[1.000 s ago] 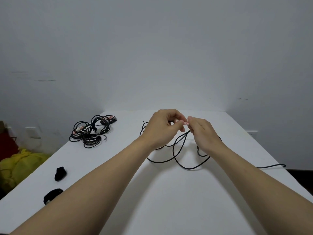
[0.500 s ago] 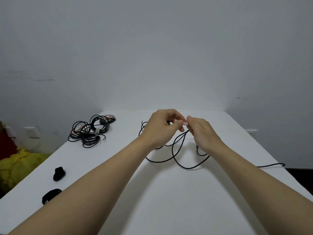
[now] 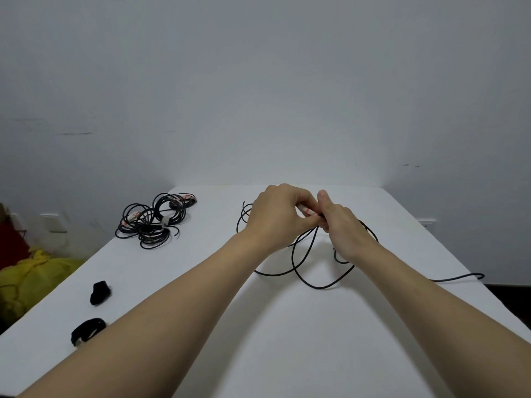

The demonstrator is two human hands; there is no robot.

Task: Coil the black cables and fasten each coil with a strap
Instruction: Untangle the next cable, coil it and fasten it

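A long black cable (image 3: 304,258) lies in loose loops on the white table (image 3: 287,340), one end trailing off the right edge. My left hand (image 3: 275,216) and my right hand (image 3: 342,225) meet above the loops. Both pinch the cable near its end, where a small white and red tag (image 3: 306,210) shows between the fingers. Two black straps lie at the left: one folded strap (image 3: 100,292) and one curled strap (image 3: 86,331).
A pile of coiled black cables (image 3: 152,219) with white and red tags sits at the far left of the table. Beyond the left edge lie a yellow bag (image 3: 34,277) and something red. A wall stands close behind the table.
My hands have closed in a little tighter on the cable end and my right thumb now sticks up. The loops on the table have barely shifted.
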